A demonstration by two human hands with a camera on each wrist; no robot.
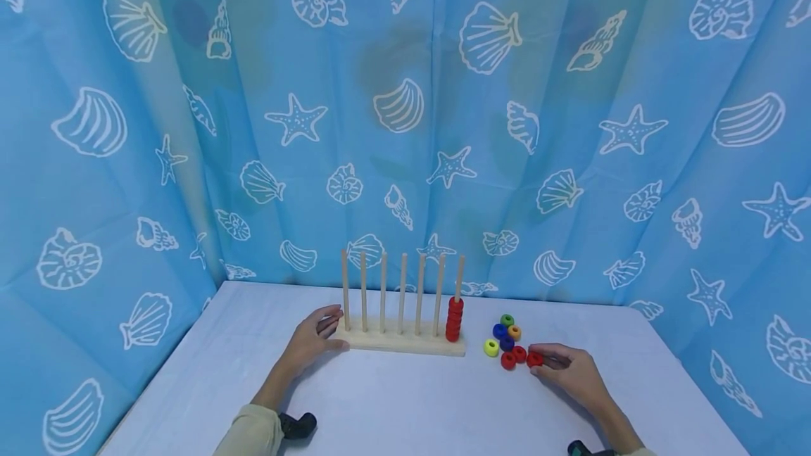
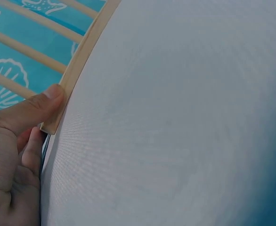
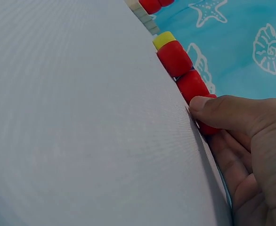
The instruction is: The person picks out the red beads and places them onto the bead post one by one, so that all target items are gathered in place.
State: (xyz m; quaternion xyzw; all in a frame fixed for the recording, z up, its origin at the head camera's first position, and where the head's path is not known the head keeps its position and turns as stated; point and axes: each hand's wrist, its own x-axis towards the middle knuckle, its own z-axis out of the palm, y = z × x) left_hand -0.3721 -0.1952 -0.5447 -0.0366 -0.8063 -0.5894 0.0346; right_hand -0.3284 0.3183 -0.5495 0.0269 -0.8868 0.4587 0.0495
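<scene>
A wooden rack of upright pegs (image 1: 402,345) stands near the table's middle. Several red beads (image 1: 453,320) are stacked on its rightmost peg; the other pegs are bare. My left hand (image 1: 307,342) holds the left end of the base, its thumb on the front face in the left wrist view. Off to the right, my right hand (image 1: 575,375) pinches a red bead (image 1: 535,359) between thumb and fingers, down at the table. Beside it lie two more red beads (image 3: 175,59), seen in a row in the right wrist view.
Loose beads lie between the rack and my right hand: yellow (image 1: 491,347), green (image 1: 507,319), orange (image 1: 514,333) and two blue (image 1: 500,331). A white cloth covers the table (image 1: 405,407). A blue shell-patterned curtain (image 1: 405,146) hangs behind and at both sides.
</scene>
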